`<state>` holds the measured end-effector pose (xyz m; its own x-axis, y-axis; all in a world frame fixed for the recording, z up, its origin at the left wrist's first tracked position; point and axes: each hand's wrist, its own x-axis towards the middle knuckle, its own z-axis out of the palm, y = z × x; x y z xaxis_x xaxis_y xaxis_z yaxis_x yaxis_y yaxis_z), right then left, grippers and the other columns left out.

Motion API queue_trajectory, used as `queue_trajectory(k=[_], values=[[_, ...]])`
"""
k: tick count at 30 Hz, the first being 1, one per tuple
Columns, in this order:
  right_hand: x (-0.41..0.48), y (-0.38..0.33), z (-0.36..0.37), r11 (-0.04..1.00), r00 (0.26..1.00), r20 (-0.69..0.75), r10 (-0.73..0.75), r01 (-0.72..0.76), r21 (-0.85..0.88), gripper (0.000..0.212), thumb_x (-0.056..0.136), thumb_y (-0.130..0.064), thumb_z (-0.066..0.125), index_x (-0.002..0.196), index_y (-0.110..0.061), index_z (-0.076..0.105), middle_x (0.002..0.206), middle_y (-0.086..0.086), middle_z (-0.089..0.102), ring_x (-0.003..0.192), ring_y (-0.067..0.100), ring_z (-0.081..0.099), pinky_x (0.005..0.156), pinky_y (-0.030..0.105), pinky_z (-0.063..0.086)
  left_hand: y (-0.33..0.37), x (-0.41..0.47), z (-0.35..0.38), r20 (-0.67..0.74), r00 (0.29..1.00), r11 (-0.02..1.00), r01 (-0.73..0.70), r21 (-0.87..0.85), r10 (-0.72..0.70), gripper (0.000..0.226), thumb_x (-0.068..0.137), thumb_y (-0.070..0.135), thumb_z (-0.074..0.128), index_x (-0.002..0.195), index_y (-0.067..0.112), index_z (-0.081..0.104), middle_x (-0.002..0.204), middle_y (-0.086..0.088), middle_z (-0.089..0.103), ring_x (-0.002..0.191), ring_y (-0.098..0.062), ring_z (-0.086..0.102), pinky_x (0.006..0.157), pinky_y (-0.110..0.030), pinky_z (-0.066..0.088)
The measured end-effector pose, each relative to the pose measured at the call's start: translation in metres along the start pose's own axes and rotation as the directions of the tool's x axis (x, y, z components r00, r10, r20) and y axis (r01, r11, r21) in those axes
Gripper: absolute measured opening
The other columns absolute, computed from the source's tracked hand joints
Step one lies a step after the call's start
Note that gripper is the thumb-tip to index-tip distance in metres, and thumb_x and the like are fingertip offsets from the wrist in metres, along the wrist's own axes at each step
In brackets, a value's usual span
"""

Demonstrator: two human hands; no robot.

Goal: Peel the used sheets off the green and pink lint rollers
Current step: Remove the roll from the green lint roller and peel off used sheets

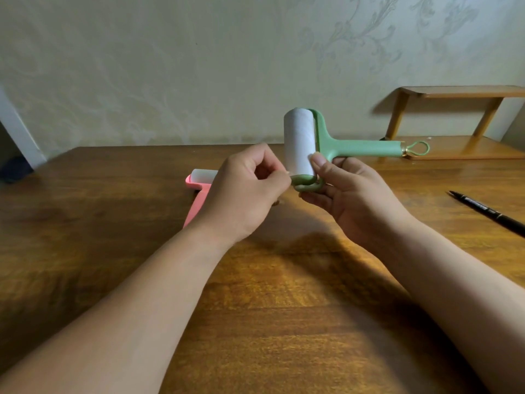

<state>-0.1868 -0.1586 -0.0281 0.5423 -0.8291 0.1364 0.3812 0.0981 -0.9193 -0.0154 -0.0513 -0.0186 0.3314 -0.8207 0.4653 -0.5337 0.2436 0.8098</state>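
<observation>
A wooden table (85, 251) fills the lower two thirds of the frame, with a pale patterned wall behind it. Left of centre the pink lint roller (199, 191) lies flat on the table, its white roll at the far end and its handle running toward the camera; the lower part of it is hidden behind the left hand.

The left hand (241, 189), in the middle of the frame, is curled nearly closed, thumb and forefinger pinched together right at the lower left edge of the green roller's white roll. Whether they have hold of a sheet edge is too small to tell.

Just to the right, the green lint roller (341, 143) is held up off the table. Its white roll (298, 143) stands upright, and the green handle sticks out level toward the right of the frame, ending in a small loop. The right hand (352, 194) supports it from below: the thumb presses on the lower right side of the roll, and the fingers wrap under the green frame at the roll's bottom end.

Farther right, a black marker pen (488, 213) lies on the table at a slant, well apart from the hands. At the upper right a small wooden shelf (454, 120) stands against the wall.
</observation>
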Motion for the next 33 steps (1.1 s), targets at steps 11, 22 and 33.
queue_trajectory(k=[11,22,33], values=[[0.003,0.001,-0.009,1.000,1.000,0.023,-0.018,0.018,-0.001,0.031,0.100,-0.025,0.078,0.115,-0.002,0.064,0.117,0.028,0.070,0.099,0.032,0.079,0.082,0.035,0.065,0.002,-0.004,0.005,0.035,0.997,0.986,-0.069,0.155,0.064,0.013,0.108,0.038,0.070,0.101,0.028,0.066,0.089,0.006,0.073,0.087,-0.013,0.073,0.077,-0.028,0.061],[-0.001,-0.006,-0.003,0.992,0.992,0.114,0.052,-0.065,0.111,0.071,0.094,-0.027,0.074,0.148,0.011,0.049,0.141,0.034,0.066,0.104,0.030,0.077,0.084,0.039,0.065,-0.001,0.004,-0.001,0.072,0.996,0.944,0.080,-0.319,-0.060,0.020,0.099,0.025,0.067,0.081,0.029,0.073,0.085,0.007,0.075,0.092,-0.011,0.077,0.088,-0.049,0.071],[-0.002,-0.011,-0.005,0.983,0.964,0.248,0.098,-0.133,0.128,0.057,0.101,-0.026,0.058,0.151,0.002,0.052,0.131,0.018,0.074,0.106,0.026,0.075,0.091,0.035,0.063,0.001,0.000,0.001,0.009,0.999,0.925,-0.027,-0.380,0.033,0.028,0.087,0.043,0.077,0.101,0.024,0.061,0.104,-0.024,0.071,0.101,-0.037,0.077,0.089,-0.055,0.068]])
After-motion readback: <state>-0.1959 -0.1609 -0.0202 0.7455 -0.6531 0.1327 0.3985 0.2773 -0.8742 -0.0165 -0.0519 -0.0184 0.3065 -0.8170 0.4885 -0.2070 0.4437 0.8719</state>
